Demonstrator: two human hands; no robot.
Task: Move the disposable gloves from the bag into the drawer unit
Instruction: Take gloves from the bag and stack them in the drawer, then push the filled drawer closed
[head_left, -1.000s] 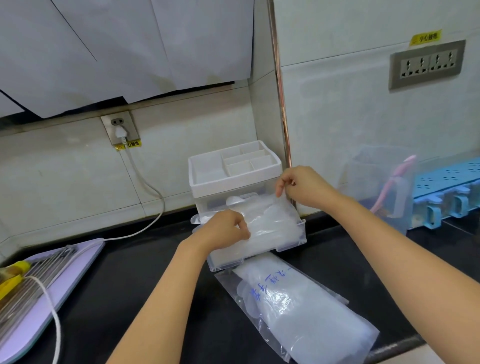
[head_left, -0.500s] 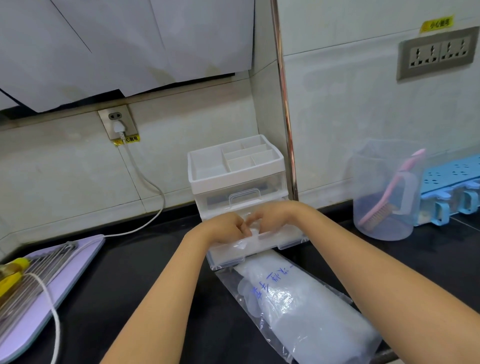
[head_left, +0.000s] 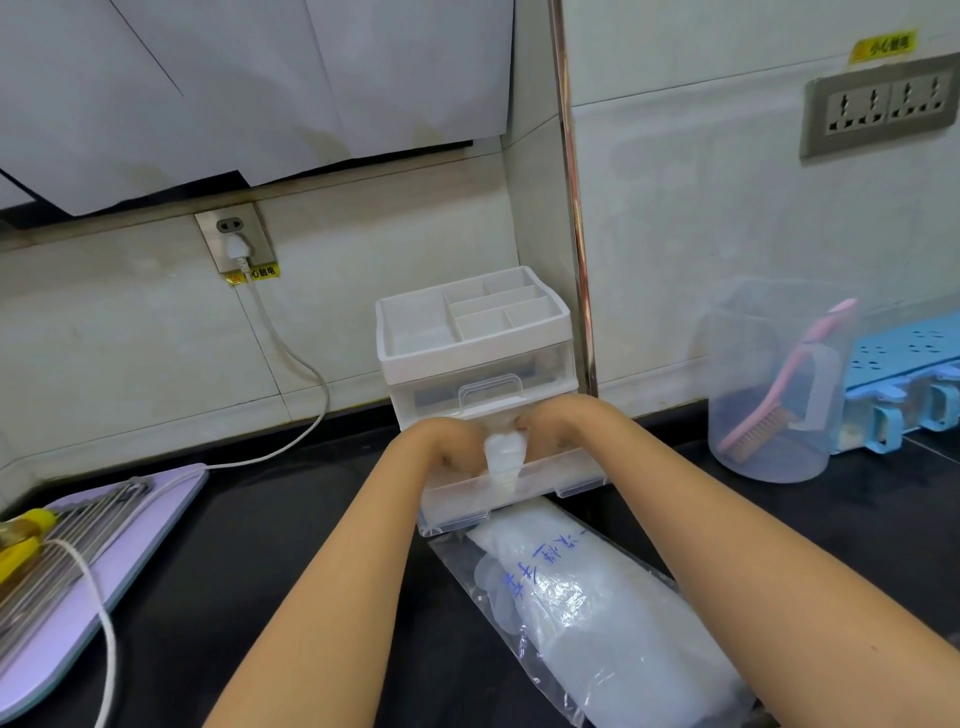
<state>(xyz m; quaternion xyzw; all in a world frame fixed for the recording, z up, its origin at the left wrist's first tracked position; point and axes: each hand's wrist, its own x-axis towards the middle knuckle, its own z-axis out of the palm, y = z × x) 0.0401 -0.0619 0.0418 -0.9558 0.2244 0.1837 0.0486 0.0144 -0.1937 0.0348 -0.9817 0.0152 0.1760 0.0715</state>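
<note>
Disposable gloves (head_left: 501, 453): white wad at frame centre, inside the pulled-out lower drawer (head_left: 519, 491) of the drawer unit (head_left: 467, 358), between left hand (head_left: 448, 442) and right hand (head_left: 555, 427). Both hands' fingers dip into the drawer, hidden; whether they grasp cannot be told. Part-filled bag (head_left: 597, 623) lies on the bench (head_left: 260, 545), lower right.

1. Drawer unit (head_left: 415, 358): small, white-framed with clear drawers, standing upright in the corner of the dark counter. Its top is an open tray split into compartments.
2. Bottom drawer (head_left: 545, 486): pulled well out toward me, clear-walled; the drawer above it is closed.
3. Gloves (head_left: 503, 452): a filmy, whitish wad bunched upright in the open drawer, squeezed between the left hand (head_left: 447, 449) and right hand (head_left: 558, 423).
4. Bag (head_left: 457, 566): clear plastic with blue handwriting, lying flat just in front of the drawer, mouth toward it, full of a pale stack of gloves.
</note>
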